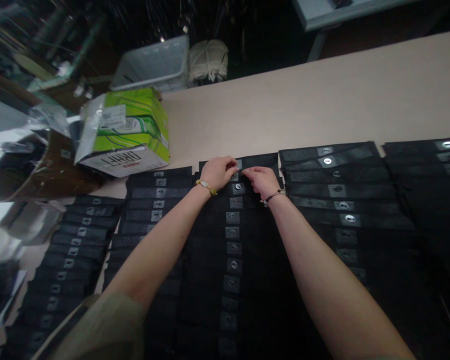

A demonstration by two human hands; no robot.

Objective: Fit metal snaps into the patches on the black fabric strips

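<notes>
Head view: both bare hands at the far end of the middle column. From my remote seat I see the left hand and the right hand facing each other near the centre of the frame, over the middle column of black pieces. On each hand the thumb and fingers are drawn close together; whether they are clamped on anything I cannot tell, the detail being too small and blurred. The facing posture, I judge, suits a small, flat thing, one side to each hand. The black pieces run from the hands to the bottom of the frame, overlapped like roof tiles, apparently so that every grey patch shows in one line. The right column and the left column are layered likewise, which I take to aid reach and inspection. At the upper left, a green carton and a brown container stand beside the columns, presumably to leave the bench to the rows.
</notes>
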